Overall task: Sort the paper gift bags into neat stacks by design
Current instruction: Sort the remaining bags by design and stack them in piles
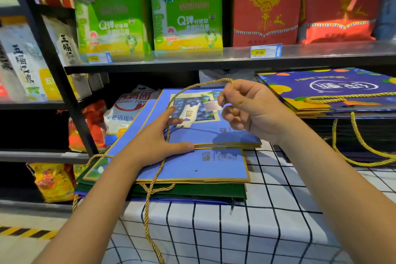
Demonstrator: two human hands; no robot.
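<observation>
The light-blue gift bag (pixel 205 133) with a blueberry picture lies flat on top of a pile, directly under both hands, its gold-trimmed near edge just past the left thumb. The left hand (pixel 159 137) presses on it with fingers spread and fairly straight, forefinger reaching toward the picture and thumb lying along that near edge. Up and to the right of it, the right hand (pixel 250 109) hovers above the bag and pinches the gold cord handle (pixel 199 85) between thumb and forefinger; the cord arcs leftward, runs down under the left hand and trails off the table's front edge. Below the left wrist a second light-blue bag (pixel 214 167) juts nearer, resting on a dark green bag (pixel 192 192) whose edge overhangs the checked tablecloth (pixel 267 231). Beyond the right hand's outer side, a separate stack of dark-blue bags (pixel 334 92) with orange fruit sits apart, a strip of bare cloth between the two piles. Behind the fingertips a shelf edge (pixel 214 60) hangs low over the bags.
</observation>
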